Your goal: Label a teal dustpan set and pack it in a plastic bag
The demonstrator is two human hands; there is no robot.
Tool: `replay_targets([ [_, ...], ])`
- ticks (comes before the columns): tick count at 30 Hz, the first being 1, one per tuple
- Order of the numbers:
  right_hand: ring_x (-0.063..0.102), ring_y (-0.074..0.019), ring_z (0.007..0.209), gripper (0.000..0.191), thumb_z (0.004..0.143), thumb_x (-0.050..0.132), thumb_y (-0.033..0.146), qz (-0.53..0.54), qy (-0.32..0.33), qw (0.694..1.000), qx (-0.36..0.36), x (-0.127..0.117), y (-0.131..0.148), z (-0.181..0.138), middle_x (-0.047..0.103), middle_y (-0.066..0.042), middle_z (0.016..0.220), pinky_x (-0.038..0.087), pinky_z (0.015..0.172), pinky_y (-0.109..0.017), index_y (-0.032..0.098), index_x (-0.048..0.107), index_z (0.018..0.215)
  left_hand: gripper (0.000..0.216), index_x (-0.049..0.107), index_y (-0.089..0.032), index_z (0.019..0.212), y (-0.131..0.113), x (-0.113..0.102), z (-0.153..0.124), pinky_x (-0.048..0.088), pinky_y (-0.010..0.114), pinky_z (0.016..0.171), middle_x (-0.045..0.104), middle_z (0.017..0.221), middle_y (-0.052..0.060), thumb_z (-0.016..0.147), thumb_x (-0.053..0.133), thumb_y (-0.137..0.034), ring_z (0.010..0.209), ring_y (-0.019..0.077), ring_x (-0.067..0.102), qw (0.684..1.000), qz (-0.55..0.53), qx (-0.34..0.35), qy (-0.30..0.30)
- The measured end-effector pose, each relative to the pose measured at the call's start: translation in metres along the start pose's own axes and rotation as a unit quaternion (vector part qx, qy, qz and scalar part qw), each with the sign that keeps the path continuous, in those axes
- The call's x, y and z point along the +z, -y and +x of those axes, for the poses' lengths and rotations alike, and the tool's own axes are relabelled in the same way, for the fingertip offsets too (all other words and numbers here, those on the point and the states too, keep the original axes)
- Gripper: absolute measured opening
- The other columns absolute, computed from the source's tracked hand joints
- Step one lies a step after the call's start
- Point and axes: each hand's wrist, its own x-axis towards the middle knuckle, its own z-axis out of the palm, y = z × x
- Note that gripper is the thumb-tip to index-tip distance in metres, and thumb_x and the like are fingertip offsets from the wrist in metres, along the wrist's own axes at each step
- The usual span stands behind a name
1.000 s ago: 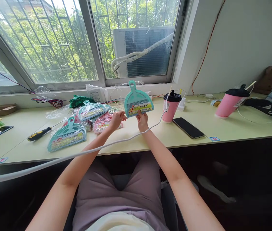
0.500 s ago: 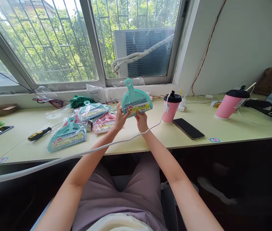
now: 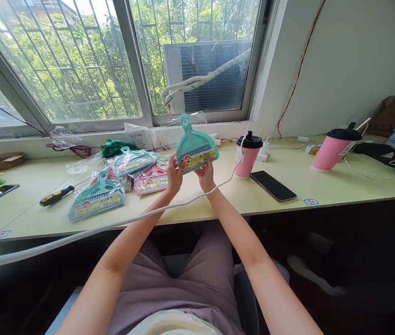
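Note:
Both hands hold up a mint-green mini dustpan and brush set (image 3: 196, 143) above the table, its looped handle pointing up and a yellow label across its lower part. My left hand (image 3: 175, 174) grips the lower left corner, fingers closed on it. At the lower right edge, my right hand (image 3: 205, 176) is closed with the thumb in front; its other fingers are partly hidden behind. To the left lie more bagged sets: a green one (image 3: 97, 199) near the front edge, a pink one (image 3: 151, 180), and another green one (image 3: 135, 161) on the pile.
A yellow-and-black screwdriver (image 3: 56, 196) lies at left. Right of my hands stand a pink cup (image 3: 248, 158) and a black phone (image 3: 273, 186); a second pink cup (image 3: 335, 151) is farther right. A white cable (image 3: 130, 218) hangs across the view in front of my forearms.
The held dustpan set has tilted slightly, its right side rising a little. My right thumb has shifted right along its lower edge. The things on the table stay put.

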Motion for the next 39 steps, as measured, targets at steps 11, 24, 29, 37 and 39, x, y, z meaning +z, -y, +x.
replay_targets([
  [11,0.076,-0.0173,0.106,0.026,0.095,0.057,0.037,-0.021,-0.027,0.998,-0.046,-0.010,-0.011,0.020,0.078,-0.006,0.103,0.065,0.091,-0.029,0.024,0.067,0.116,0.046,0.057,-0.023,0.141,0.007,0.005,-0.006,0.063,0.034,0.084,0.075,0.121,0.012,0.096,0.064,-0.034,0.107,0.0236,0.075,1.000,-0.019,-0.016,-0.010],
  [24,0.076,-0.0187,0.107,0.031,0.093,0.067,0.035,0.041,-0.071,0.996,-0.039,-0.014,-0.016,0.026,0.079,-0.007,0.109,0.066,0.085,-0.030,0.023,0.069,0.121,0.045,0.056,-0.021,0.138,0.010,0.003,-0.014,0.059,0.030,0.073,0.077,0.113,0.010,0.095,0.064,-0.035,0.090,0.0204,0.074,1.000,0.005,-0.009,-0.006],
  [29,0.074,-0.0172,0.105,0.027,0.092,0.069,0.033,0.027,-0.104,0.992,-0.062,-0.014,-0.013,0.025,0.079,-0.006,0.107,0.064,0.082,-0.027,0.020,0.070,0.116,0.060,0.054,-0.016,0.144,0.010,0.000,-0.020,0.051,0.026,0.063,0.076,0.092,0.007,0.098,0.061,-0.055,0.071,0.0180,0.070,0.999,0.031,-0.030,0.014],
  [37,0.076,-0.0163,0.097,0.028,0.091,0.073,0.030,0.083,-0.143,0.983,-0.082,-0.014,-0.008,0.022,0.079,-0.005,0.104,0.064,0.083,-0.027,0.020,0.071,0.118,0.061,0.058,-0.013,0.146,0.003,-0.013,-0.035,0.057,0.029,0.067,0.079,0.081,0.006,0.103,0.044,-0.054,0.065,0.0189,0.074,0.983,0.043,-0.072,0.163],
  [39,0.076,-0.0161,0.097,0.030,0.091,0.074,0.030,0.085,-0.140,0.983,-0.084,-0.014,-0.007,0.021,0.079,-0.005,0.104,0.064,0.084,-0.027,0.021,0.071,0.119,0.054,0.064,-0.014,0.136,0.002,-0.016,-0.035,0.056,0.029,0.065,0.079,0.082,0.007,0.103,0.041,-0.050,0.065,0.0187,0.074,0.980,0.067,-0.077,0.168],
])
